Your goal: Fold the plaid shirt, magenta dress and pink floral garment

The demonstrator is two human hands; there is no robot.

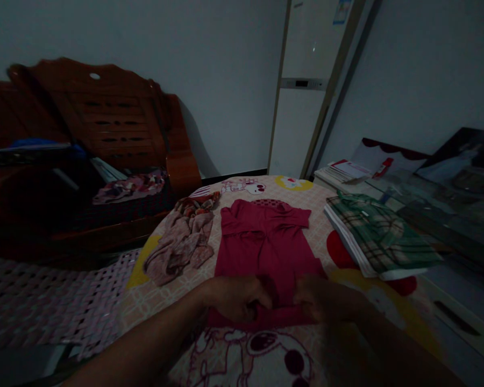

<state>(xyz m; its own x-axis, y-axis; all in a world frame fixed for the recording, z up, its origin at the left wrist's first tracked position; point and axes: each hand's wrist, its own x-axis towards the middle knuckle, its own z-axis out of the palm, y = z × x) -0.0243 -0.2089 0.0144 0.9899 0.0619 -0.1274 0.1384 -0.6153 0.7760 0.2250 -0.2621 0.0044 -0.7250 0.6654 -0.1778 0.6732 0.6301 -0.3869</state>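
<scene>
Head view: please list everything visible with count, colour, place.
Tablecloth: 1, beige, centre
Garment: 1, dark pink, tablecloth middle
Crumpled cloth: uncountable, dusty pink, tablecloth left
Folded stack: 1, green plaid over white, tablecloth right
Wooden seat: 1, brown, back left
Patterned cloth: 1, multicoloured, on seat
Woven surface: 1, pinkish, lower left
Tall unit: 1, white, back
Papers: 1 pile, white, right
Clutter: uncountable, mixed, both sides
Walls: 2, grey, behind
Left hand: 1, grip on garment's near edge
Right hand: 1, same edge

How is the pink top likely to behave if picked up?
The pink top would probably hang floppy, as soft creases cross its front. It seems light for its size, since the cloth looks thin. Lying flat, it seems unlikely to roll or tip.
</scene>
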